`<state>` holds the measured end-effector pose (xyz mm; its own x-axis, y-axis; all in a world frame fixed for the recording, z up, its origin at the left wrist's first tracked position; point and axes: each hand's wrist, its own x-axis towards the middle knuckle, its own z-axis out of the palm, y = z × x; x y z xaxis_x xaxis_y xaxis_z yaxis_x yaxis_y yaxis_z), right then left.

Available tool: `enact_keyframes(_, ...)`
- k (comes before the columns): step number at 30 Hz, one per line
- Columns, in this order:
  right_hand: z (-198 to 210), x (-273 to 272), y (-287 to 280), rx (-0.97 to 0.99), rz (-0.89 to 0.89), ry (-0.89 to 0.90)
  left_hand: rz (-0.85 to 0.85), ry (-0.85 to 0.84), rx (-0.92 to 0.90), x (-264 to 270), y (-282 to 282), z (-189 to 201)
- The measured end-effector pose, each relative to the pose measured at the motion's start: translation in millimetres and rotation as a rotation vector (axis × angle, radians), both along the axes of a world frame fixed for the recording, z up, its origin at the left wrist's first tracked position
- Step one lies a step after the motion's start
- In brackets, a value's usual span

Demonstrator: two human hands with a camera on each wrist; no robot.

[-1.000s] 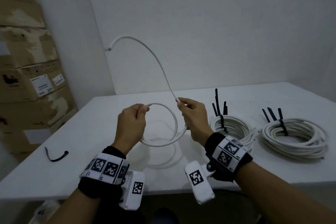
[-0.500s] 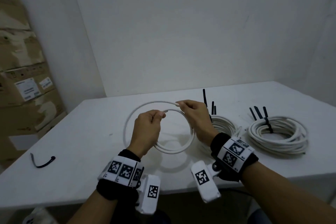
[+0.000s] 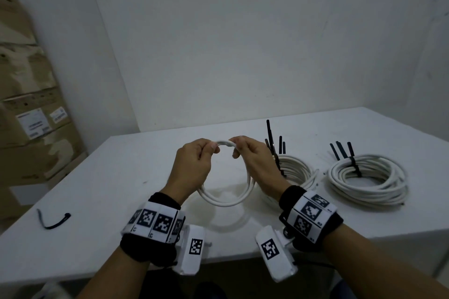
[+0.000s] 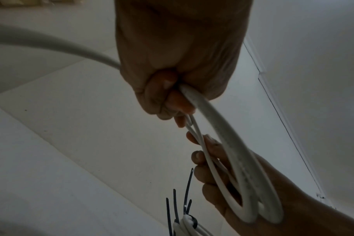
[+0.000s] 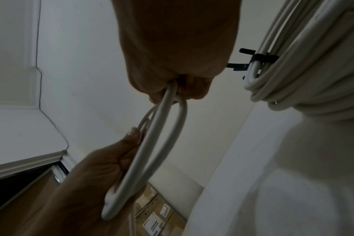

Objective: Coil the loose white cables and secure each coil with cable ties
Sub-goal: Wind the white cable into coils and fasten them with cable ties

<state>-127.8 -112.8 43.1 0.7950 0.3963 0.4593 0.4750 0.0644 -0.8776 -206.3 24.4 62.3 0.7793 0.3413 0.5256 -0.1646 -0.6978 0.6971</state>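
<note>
Above the white table (image 3: 102, 177) I hold a small white cable coil (image 3: 226, 200) of a few loops. My left hand (image 3: 194, 165) pinches its top from the left, and my right hand (image 3: 255, 165) grips the top from the right, fingers curled round the strands. The wrist views show the coil (image 4: 228, 159) (image 5: 152, 151) running between both fists. Two finished coils lie on the table to the right: one (image 3: 295, 170) just behind my right hand, the other (image 3: 369, 182) farther right. Each is bound with black cable ties (image 3: 353, 165) whose tails stick up.
A loose black cable tie (image 3: 54, 221) lies near the table's left front edge. Stacked cardboard boxes (image 3: 31, 116) stand against the wall on the left. White walls meet in a corner behind the table.
The long free end that arched up in the air has been wound in. My hands came together at the top of the coil, which now has more loops.
</note>
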Motion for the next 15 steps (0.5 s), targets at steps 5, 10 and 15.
enact_keyframes(5, 0.2, -5.0, 1.7, 0.053, 0.033, -0.104, 0.068, -0.049, 0.137, -3.7, -9.8, 3.7)
enact_keyframes(10, 10.9, -2.3, -2.7, 0.042, 0.028, -0.178, 0.178, -0.059, 0.344, -3.6, -10.9, 8.2)
enact_keyframes(15, 19.0, 4.3, -4.3, 0.031, 0.043, -0.185, 0.338, -0.06, 0.744, -9.2, -7.0, 24.0)
